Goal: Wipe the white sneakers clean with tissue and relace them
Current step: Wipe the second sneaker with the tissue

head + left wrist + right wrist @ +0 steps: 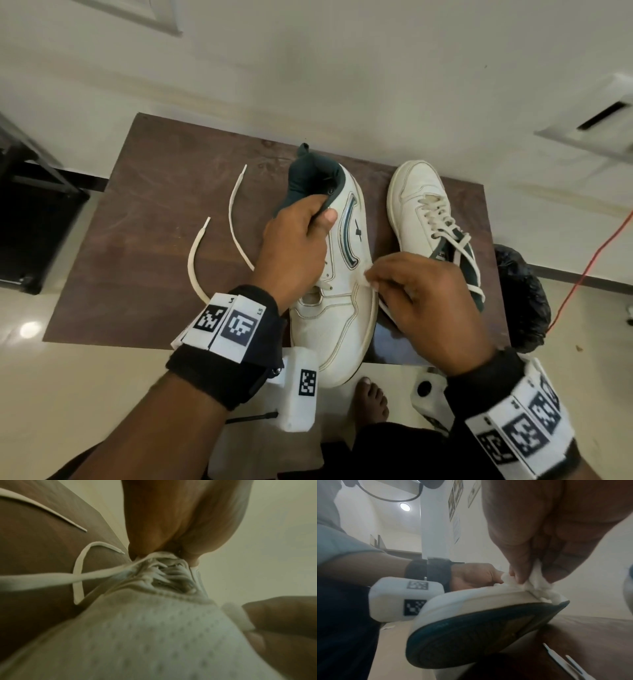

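Note:
A white sneaker [337, 318] with dark green lining lies tilted on the brown table [154, 192], its toe past the near edge. My left hand [317, 214] grips its green tongue and collar. My right hand [376, 282] pinches a wad of white tissue [367, 277] against the sneaker's right side, just above the midsole. In the right wrist view the tissue [539, 588] presses on the sole's edge [488, 599]. A white lace [233, 212] trails from the eyelets onto the table at left. The second sneaker [421, 205], laced, lies to the right.
A black plastic bag [520, 291] sits at the table's right edge, with a red cable [589, 260] on the floor beyond it. My bare foot [371, 401] is under the near edge. A dark cabinet [30, 219] stands at far left.

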The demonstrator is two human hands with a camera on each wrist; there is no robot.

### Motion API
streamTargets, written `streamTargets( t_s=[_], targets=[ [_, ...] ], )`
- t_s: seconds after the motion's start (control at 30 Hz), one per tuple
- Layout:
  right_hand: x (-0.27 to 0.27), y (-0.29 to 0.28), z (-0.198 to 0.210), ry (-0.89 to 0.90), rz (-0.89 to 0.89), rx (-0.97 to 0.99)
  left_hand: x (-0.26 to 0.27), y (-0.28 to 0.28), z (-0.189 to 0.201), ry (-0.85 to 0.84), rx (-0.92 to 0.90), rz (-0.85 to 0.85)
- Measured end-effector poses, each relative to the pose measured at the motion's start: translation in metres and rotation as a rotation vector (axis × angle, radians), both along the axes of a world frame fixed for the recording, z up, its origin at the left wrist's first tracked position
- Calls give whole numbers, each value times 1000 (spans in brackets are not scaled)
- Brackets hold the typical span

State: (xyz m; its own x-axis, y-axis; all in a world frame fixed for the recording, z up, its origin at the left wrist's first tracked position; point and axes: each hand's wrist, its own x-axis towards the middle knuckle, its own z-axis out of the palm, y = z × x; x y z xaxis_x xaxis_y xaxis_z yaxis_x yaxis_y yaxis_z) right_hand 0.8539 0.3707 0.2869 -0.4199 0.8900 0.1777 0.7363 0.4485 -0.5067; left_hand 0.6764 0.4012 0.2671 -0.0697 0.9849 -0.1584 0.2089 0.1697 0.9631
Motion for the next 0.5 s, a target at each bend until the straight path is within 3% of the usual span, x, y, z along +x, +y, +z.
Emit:
streamTargets(
  t_s=[0.17,0.37,0.5],
  targets=[
    [-9,-14,11,15,128,-81,-3,-2,4,-145,-72,48],
    [-21,19,3,124,-165,-14,-12,7,-2,-198,-104,101],
    [-29,23,1,165,-145,-85,-22,6,-8,-173,-145,145]
  ],
)
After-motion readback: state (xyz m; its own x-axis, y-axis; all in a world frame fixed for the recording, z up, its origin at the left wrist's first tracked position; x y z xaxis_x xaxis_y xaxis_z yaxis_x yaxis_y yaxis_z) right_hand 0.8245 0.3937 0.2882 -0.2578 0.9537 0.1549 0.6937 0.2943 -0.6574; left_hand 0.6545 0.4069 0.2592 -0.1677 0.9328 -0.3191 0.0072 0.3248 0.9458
